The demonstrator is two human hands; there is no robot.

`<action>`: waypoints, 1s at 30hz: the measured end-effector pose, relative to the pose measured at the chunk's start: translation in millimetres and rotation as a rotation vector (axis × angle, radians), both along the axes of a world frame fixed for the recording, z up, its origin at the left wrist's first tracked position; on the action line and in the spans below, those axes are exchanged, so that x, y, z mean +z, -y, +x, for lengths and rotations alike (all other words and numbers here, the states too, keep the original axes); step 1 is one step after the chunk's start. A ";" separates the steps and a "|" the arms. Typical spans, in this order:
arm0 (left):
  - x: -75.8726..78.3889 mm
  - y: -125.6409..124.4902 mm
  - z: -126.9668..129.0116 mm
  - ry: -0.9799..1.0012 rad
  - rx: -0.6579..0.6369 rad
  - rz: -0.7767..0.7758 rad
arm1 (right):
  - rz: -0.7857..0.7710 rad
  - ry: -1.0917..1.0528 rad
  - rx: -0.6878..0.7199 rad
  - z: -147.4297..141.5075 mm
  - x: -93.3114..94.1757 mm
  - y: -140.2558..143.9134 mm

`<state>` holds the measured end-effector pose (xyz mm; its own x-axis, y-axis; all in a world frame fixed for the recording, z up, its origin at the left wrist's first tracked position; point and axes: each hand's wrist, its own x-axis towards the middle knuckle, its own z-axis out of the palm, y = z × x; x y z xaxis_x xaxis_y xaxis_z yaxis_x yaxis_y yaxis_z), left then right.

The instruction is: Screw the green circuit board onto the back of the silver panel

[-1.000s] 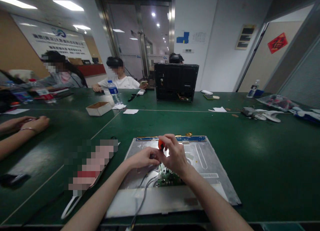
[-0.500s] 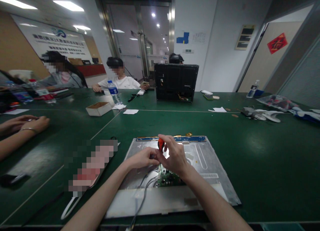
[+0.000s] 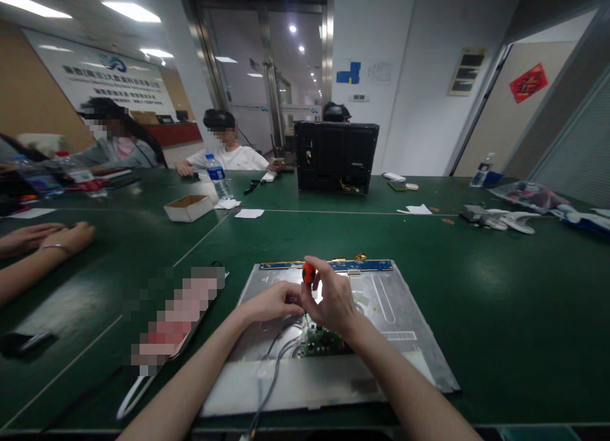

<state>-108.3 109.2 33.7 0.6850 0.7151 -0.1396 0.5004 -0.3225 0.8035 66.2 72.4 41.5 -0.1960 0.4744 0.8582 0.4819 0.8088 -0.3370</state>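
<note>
We have our right hand [image 3: 333,298] clenched around a small screwdriver [image 3: 308,274], its orange handle sticking up between thumb and fingers above the green circuit board [image 3: 320,342]. Our left hand [image 3: 271,302] pinches the lower part of the tool, right against the right hand; the tip is hidden. The board sits on the metal back of a bare display panel [image 3: 395,314] lying flat on the green bench [image 3: 500,288], with grey cables [image 3: 274,365] trailing toward us. To our left lies a blurred object, and another person's hands [image 3: 52,236] rest on the bench. A black monitor housing [image 3: 335,156] stands upright farther off.
</note>
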 end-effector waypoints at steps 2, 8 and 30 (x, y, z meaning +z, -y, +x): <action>-0.9 -0.1 0.0 0.002 0.019 0.007 | 0.004 0.005 0.009 0.8 0.9 -0.1; -2.6 -0.3 -0.6 -0.020 0.046 -0.002 | -0.024 0.060 -0.051 2.0 1.0 -1.4; -7.6 -1.9 -2.8 -0.050 0.060 -0.011 | -0.012 0.066 -0.064 0.3 1.6 -0.3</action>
<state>-111.1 111.1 26.1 0.6330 0.7527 -0.1809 0.5581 -0.2817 0.7805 66.5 72.8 43.1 -0.2207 0.4982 0.8385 0.5537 0.7717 -0.3128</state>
